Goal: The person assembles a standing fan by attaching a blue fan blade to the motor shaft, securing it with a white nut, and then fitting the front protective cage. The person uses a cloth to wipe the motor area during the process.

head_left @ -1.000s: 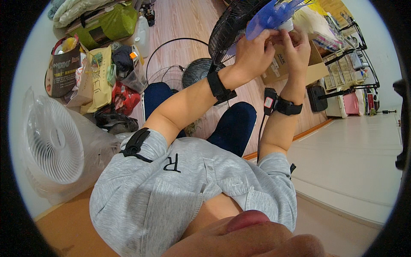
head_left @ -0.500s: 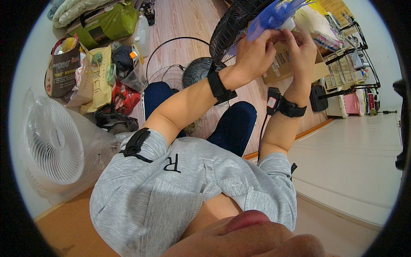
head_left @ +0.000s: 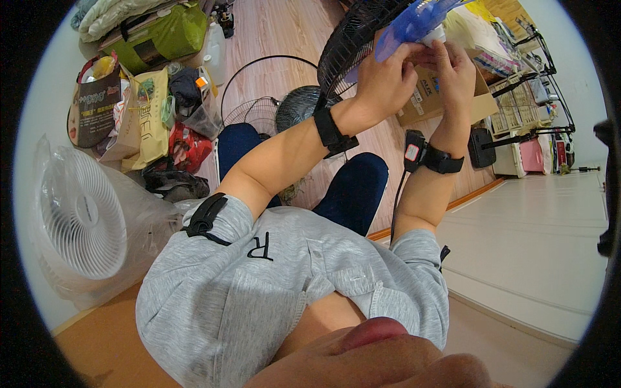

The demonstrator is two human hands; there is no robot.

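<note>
Wood-look floor [head_left: 272,35] runs below the blue fan blades [head_left: 414,29], with a cardboard box [head_left: 417,107] lower down past them and a plastic-wrapped white fan [head_left: 84,213] well off to their left. Black wire fan cage [head_left: 349,52] sits right behind their left side, so you've got tight quarters, friend.

Your left hand [head_left: 385,81] is curled just under the blades, fingertips bunched by the white hub [head_left: 435,36] on their right-hand side. Your right hand [head_left: 456,77] is bent in from the other side, fingertips up against that hub. Can't honestly tell what either one is actually pinching, since the fingers hide it.

Imo, let the left brace while the right does the fine stuff, and go square to the hub so nothing gets cocked. Don't lean on the blades; they look thin and might flex. Also watch the black cable [head_left: 395,207] hanging from your right wrist, below the blades, could snag.
</note>
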